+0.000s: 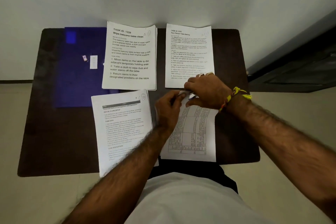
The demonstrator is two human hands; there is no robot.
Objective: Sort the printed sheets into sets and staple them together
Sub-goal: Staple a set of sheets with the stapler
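From my seat at the feed, the far left of the dark bench (45, 132) carries a blue folder (80, 78), lying flat with a small white label (93, 62) and a tiny staple box (84, 58) on it. I cannot read either one.

Next along, at the back, a stack of sheets headed "Wipe balcony table clean" (130, 56) lies flat, its left edge overlapping the folder. In front of it, nearer the person, a second stack with dense small print (121, 129) sits slightly turned, its near corner hanging over the bench edge, and the left forearm crosses over its lower part.

In the middle I see the left hand (168, 111), its fingers curled onto the top edge of a sheet printed with a table (192, 132), which lies on the bench at the right of the dense stack. Just beside it, the right hand (207, 91) comes in from the right, fingers bent down over the same top edge and over something small and pale that I cannot make out. The two hands are touching or nearly so. A yellow thread band (234, 94) circles the right wrist.

Behind the right hand lies the stack headed "Four-Person Table Setting" (189, 54), its near right corner covered by the knuckles.
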